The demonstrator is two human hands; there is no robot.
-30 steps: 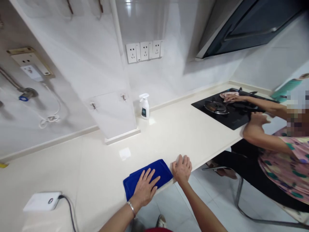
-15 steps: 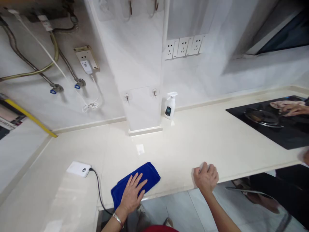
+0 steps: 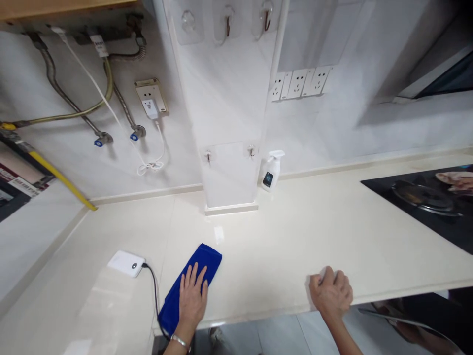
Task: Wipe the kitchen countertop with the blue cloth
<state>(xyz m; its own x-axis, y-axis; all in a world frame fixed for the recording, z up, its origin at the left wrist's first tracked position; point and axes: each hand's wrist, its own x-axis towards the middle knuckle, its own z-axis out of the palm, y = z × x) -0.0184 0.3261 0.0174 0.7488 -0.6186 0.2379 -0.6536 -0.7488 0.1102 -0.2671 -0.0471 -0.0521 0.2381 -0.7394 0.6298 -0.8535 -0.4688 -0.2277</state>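
Far left, the white box (image 3: 126, 263) with its black cable (image 3: 153, 291) sits on the cream counter (image 3: 281, 246), and it is now much nearer my cloth than a second ago. My left hand (image 3: 192, 300) lies flat, fingers spread, pressing the blue cloth (image 3: 192, 283) near the front edge; hand and cloth have slid leftward along the counter, and the cloth now runs lengthwise away from me. I judge the wiping stroke is carrying on toward that cable. Moving right, my right hand (image 3: 331, 295) is curled, gripping the counter's front edge for support, holding nothing I can see. Behind, the spray bottle (image 3: 271, 170) stands by the wall. Far right, another person's hand (image 3: 464, 183) rests on a cloth on the black hob (image 3: 424, 207).
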